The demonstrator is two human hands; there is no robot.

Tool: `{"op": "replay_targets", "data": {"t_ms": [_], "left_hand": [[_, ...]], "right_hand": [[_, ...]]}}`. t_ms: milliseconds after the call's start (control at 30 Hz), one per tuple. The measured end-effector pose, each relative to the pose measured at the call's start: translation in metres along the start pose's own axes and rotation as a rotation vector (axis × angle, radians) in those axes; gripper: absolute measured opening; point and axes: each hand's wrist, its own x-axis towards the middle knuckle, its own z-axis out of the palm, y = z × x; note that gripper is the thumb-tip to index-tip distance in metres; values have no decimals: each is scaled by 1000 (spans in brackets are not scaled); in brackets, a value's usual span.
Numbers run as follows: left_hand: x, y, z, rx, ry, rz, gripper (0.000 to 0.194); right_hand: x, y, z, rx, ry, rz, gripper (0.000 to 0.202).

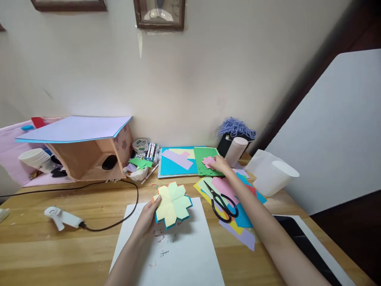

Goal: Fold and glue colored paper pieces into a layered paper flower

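Observation:
My left hand (149, 212) is closed on the left edge of a flower-shaped paper piece (174, 204), pale yellow and pale green with blue and orange edges, held above a white sheet (184, 258). My right hand (219, 164) reaches to the back, its fingers at a small pink paper flower (208, 161) over a green sheet (205, 153); whether they grip it is hard to tell. Black-handled scissors (222, 202) lie open on coloured paper scraps (244, 238), below my right forearm.
Behind are blue sheets (166, 169), markers (151, 151), tape (140, 144) and a box (89, 159) at the left. A white device (64, 216) with a black cable is at the left; a pink cylinder (236, 151), blue yarn (236, 128) and white rolls (275, 178) stand at the right.

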Motion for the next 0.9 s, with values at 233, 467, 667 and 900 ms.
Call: {"op": "replay_targets", "data": {"t_ms": [233,467,667,900], "left_hand": [[4,-3,-10,-99,79,25,36],[-1,6,-21,-98,76,75,26],[1,1,-25,-112,110,59,29],[0,-3,-24,-89,71,56,36]], "right_hand": [[17,25,16,-70,-6,110,75],[22,29,18,-50,84,88,53],[23,35,25,-22,42,126,62],[28,41,27,61,-18,160,60]]}}
